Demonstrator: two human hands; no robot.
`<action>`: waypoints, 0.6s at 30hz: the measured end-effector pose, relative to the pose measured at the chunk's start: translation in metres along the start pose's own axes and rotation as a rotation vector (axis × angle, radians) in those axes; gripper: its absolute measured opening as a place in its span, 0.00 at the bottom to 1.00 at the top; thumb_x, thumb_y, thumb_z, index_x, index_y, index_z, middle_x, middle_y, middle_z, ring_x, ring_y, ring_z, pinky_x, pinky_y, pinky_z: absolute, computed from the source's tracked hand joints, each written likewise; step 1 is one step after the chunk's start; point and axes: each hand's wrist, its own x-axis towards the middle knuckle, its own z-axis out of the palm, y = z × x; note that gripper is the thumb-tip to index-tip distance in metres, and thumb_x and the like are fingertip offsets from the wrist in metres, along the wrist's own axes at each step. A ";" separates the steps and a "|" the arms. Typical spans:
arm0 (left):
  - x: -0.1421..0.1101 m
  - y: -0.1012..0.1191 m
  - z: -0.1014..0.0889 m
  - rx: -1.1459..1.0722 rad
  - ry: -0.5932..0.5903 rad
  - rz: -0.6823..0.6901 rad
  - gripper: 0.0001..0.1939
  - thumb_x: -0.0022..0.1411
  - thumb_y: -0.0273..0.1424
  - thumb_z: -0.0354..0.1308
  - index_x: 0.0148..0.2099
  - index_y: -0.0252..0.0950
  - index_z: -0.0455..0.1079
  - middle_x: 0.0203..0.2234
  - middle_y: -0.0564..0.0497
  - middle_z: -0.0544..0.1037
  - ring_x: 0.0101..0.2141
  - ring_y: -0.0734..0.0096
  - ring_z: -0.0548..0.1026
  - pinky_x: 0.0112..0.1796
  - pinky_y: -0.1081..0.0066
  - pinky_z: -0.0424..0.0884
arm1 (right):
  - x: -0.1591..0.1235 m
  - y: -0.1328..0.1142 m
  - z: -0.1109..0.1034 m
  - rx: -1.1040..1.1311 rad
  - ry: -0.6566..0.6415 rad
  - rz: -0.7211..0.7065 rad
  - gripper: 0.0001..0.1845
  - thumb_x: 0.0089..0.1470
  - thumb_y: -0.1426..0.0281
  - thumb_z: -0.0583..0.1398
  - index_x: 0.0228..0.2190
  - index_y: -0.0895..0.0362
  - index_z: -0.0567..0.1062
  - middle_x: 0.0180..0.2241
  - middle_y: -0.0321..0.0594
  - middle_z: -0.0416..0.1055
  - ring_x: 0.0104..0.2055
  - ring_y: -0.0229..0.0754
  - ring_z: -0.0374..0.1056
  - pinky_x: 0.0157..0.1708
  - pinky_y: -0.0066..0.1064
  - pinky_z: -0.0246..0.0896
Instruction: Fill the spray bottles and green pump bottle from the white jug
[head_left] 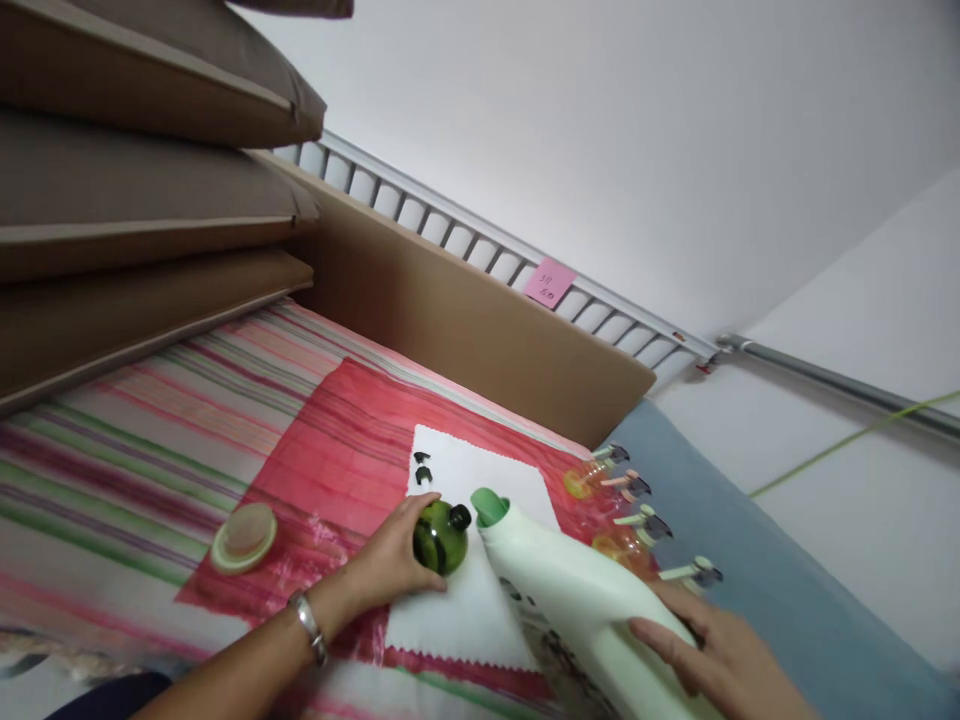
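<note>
My left hand [401, 550] is wrapped around a small round green bottle [444, 540] with a black neck, held above a white cloth [480, 610] with zigzag edges. My right hand [712, 640] grips the handle of a large pale green detergent bottle [570, 575]. That big bottle is tilted, its green pouring spout [489, 506] close beside the small bottle's neck but apart from it. No liquid stream can be seen. A black pump top [423, 472] lies on the cloth behind my left hand. On the left rests a round pale green cap [244, 538].
Several clear pump bottles [622, 545] with coloured tops stand at the right. Under the cloth lies a red transparent sheet [322, 450] on a striped tablecloth [142, 480]. A brown board [450, 310] and radiator [412, 212] border the back; stacked cushions [150, 180] rise at left.
</note>
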 end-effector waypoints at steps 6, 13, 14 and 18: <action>-0.001 -0.015 -0.001 -0.097 0.026 -0.069 0.45 0.34 0.26 0.69 0.58 0.36 0.58 0.53 0.40 0.69 0.54 0.50 0.66 0.57 0.54 0.58 | -0.012 0.032 0.051 0.460 0.361 0.203 0.23 0.45 0.49 0.55 0.26 0.56 0.73 0.11 0.30 0.62 0.16 0.39 0.61 0.21 0.28 0.56; -0.002 -0.036 0.003 -0.024 0.141 -0.121 0.44 0.27 0.33 0.72 0.51 0.36 0.64 0.46 0.42 0.76 0.50 0.43 0.70 0.52 0.53 0.67 | -0.021 0.042 0.047 0.699 0.489 0.180 0.20 0.43 0.50 0.58 0.22 0.55 0.66 0.11 0.27 0.59 0.17 0.36 0.58 0.22 0.27 0.53; -0.006 -0.033 0.005 -0.008 0.172 -0.131 0.44 0.25 0.34 0.73 0.50 0.36 0.65 0.45 0.42 0.76 0.49 0.43 0.71 0.51 0.52 0.67 | -0.022 0.045 0.047 0.719 0.533 0.185 0.20 0.43 0.49 0.58 0.22 0.54 0.66 0.11 0.27 0.59 0.18 0.37 0.58 0.22 0.27 0.53; -0.026 -0.019 0.023 0.049 0.362 -0.066 0.41 0.27 0.39 0.72 0.48 0.36 0.66 0.43 0.43 0.77 0.49 0.43 0.71 0.52 0.52 0.66 | -0.015 0.056 0.054 0.821 0.731 0.198 0.21 0.43 0.49 0.58 0.25 0.54 0.67 0.13 0.27 0.59 0.18 0.37 0.58 0.20 0.27 0.52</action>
